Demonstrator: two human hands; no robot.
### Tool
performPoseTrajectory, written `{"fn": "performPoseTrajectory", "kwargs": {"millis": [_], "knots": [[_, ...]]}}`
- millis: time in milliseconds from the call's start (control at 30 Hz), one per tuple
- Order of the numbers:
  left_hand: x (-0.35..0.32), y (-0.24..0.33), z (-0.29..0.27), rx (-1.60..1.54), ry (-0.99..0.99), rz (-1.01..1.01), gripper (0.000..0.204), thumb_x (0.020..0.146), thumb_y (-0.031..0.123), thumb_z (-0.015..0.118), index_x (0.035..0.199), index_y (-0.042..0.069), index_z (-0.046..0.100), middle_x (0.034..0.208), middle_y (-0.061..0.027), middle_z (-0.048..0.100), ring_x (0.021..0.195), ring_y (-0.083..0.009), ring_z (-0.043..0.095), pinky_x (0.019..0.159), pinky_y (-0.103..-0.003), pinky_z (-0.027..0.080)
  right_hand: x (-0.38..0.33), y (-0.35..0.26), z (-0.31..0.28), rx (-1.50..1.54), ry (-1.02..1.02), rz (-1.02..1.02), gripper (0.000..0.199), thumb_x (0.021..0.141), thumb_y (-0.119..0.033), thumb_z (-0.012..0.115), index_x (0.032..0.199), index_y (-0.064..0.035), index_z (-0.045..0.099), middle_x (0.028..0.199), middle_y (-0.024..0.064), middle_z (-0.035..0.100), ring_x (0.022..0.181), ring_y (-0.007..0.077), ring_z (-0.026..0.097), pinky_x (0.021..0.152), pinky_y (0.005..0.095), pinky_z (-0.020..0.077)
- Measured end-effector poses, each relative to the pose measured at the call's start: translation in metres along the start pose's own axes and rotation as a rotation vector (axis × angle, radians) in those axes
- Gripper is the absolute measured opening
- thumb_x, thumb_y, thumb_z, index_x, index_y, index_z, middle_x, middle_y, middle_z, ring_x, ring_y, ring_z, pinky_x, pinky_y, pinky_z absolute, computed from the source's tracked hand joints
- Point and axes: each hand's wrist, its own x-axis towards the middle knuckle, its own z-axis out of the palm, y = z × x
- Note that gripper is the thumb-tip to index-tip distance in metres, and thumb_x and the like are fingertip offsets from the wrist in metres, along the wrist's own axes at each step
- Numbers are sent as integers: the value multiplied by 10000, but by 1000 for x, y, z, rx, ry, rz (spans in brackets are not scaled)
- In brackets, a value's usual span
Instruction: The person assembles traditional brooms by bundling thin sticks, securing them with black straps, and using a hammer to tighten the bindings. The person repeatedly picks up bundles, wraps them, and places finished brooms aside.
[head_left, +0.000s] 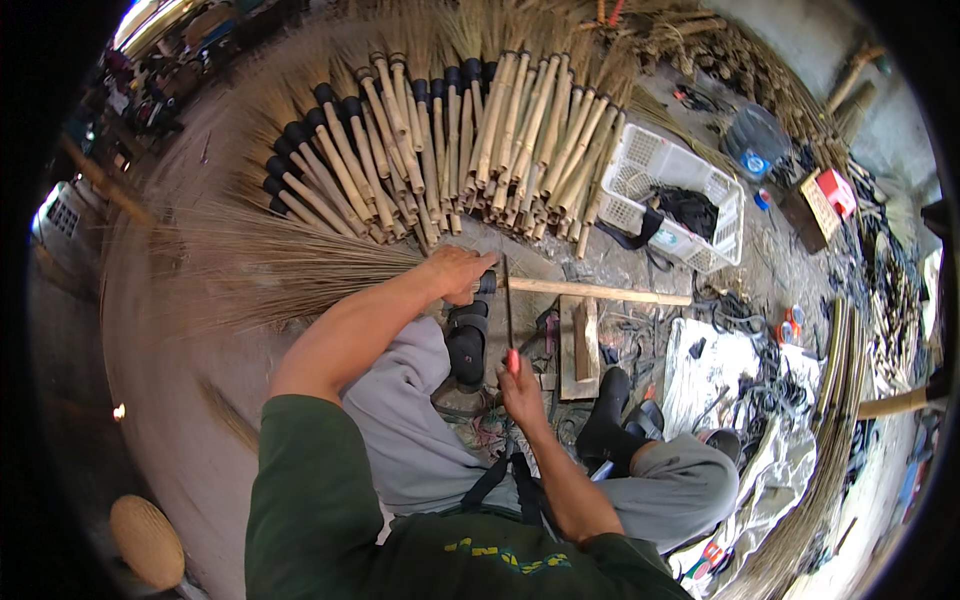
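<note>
My left hand (460,274) is closed around the neck of a broom, where the bristles (330,264) meet the dark binding (487,283). The bristles fan out to the left, while the broom's pale bamboo handle (600,291) points right. In my closed right hand (523,398) is a red-handled tool with a long, thin dark blade (508,310). Its blade stands upright in the picture and crosses the handle just right of the binding. Whether the edge touches the bamboo, I cannot tell. Both forearms reach in from below.
Several finished-looking brooms (430,150) lie fanned out ahead. A white plastic basket (660,165) holds black strips, with a clear water jug (755,138) beyond it. Between my feet sits a wooden block (586,340). Loose bristle bundles (835,400) and a white sack (705,370) lie at right.
</note>
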Motion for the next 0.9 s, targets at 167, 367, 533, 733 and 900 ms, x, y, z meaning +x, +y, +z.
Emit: {"fn": "performPoseTrajectory", "kwargs": {"millis": [167,367,533,733,900], "knots": [[-14,-18,5,-247,5,-42,866,745,279,859,1477,99,432,1141,-202,698,1089,-401,673,922,-510,519,-48,88,-7,-302,46,587,508,928,-385,677,1272,-14,625,1169,261,706,1129,409,681,947,479,514],[-26,-11,-11,-314,-179,-127,720,677,257,876,1325,142,585,1121,-176,718,1074,-397,689,891,-491,552,-4,78,-25,-493,254,214,647,901,-334,688,1395,43,507,1304,353,604,1183,545,583,1019,573,467],[-42,-6,-30,-73,-130,-98,809,740,151,801,1489,218,503,1308,-137,643,1253,-337,601,1062,-566,463,101,-27,-106,-934,563,-407,754,861,-295,773,1497,-35,461,1443,237,554,1280,493,530,1121,521,407],[-76,-14,-57,261,456,-264,858,830,93,736,1605,214,389,1548,-78,477,1492,-316,371,1223,-678,255,131,-99,-147,-788,-274,-4,444,881,-476,746,1092,-86,718,1045,195,738,971,391,709,862,491,538],[-107,-37,-88,-290,1175,-584,852,861,351,825,1570,109,419,1487,-165,529,1432,-327,453,1224,-560,319,111,-83,-82,-357,-10,4,457,906,-468,734,1030,-29,728,746,174,670,704,310,662,697,440,514]]}}
